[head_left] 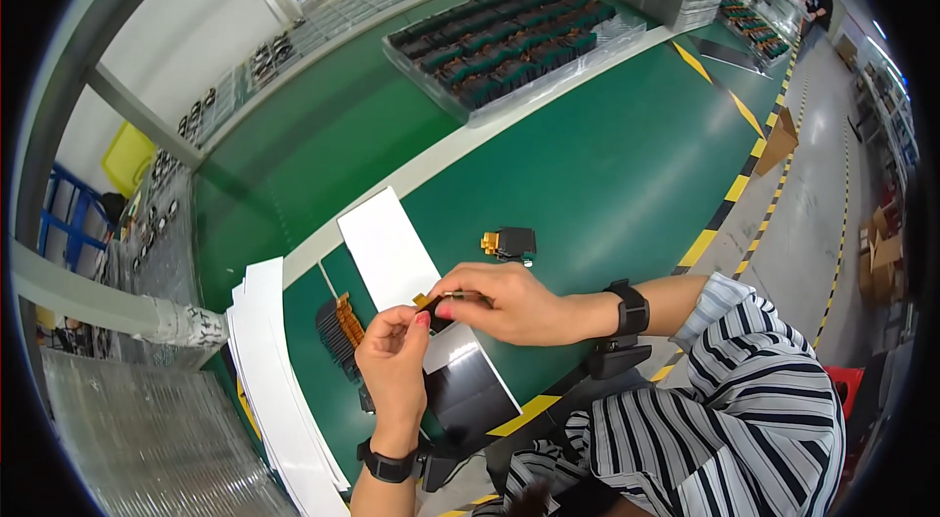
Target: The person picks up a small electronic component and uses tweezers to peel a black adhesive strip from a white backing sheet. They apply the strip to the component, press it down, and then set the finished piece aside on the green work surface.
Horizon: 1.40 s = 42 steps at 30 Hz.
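Both hands [507, 304] are pinching a small dark piece [437, 312] | black-and-orange module [514, 244] is lying nearby on green tabletop [607, 164]

Person's hands [514, 306]: two
Black wristbands [633, 308]: two
Held dark part [443, 310]: one
Loose module [514, 244]: one
Module trays [423, 79]: two
Bundled modules [338, 333]: too overlapped to count
Co-worker [819, 0]: one

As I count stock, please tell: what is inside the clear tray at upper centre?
The clear tray holds packed rows of black parts with orange portions. Whatever lies beneath them is covered and cannot be seen.
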Available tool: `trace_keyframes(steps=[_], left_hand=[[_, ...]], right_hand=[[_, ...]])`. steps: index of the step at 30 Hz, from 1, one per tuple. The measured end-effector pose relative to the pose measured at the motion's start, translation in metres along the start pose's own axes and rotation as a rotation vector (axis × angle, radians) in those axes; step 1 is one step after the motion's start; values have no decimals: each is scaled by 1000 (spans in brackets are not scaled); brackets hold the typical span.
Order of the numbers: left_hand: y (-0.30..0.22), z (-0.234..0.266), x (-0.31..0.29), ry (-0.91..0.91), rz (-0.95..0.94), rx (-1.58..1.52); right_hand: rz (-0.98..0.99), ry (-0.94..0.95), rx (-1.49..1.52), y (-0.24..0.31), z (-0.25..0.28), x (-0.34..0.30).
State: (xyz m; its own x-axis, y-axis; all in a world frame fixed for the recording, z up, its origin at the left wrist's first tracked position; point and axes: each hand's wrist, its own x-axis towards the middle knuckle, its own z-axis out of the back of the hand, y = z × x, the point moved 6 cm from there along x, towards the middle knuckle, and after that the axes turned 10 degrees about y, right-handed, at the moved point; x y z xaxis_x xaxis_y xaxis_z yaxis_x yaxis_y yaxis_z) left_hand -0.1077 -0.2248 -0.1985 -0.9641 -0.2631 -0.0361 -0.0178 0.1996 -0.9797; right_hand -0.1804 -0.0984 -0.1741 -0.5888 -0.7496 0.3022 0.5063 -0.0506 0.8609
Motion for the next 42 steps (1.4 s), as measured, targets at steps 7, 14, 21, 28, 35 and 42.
trace_keyframes(steps=[7,14,21,28,35,42], left_hand=[[-3,0,15,32,-73,-56],[1,6,11,19,-4,-9],[-22,7,-4,117,29,268],[-31,-15,-67,274,-76,1494],[-15,-7,-83,222,-227,1603],[-15,-4,-84,258,-220,1585]], right_hand=[[-49,-147,-105,5,61,11],[-337,-8,-227,-47,90,-10],[159,-175,-436,3,79,-8],[-394,193,468,-14,0,-5],[-440,172,635,-37,-27,5],[-480,153,793,-37,-30,3]])
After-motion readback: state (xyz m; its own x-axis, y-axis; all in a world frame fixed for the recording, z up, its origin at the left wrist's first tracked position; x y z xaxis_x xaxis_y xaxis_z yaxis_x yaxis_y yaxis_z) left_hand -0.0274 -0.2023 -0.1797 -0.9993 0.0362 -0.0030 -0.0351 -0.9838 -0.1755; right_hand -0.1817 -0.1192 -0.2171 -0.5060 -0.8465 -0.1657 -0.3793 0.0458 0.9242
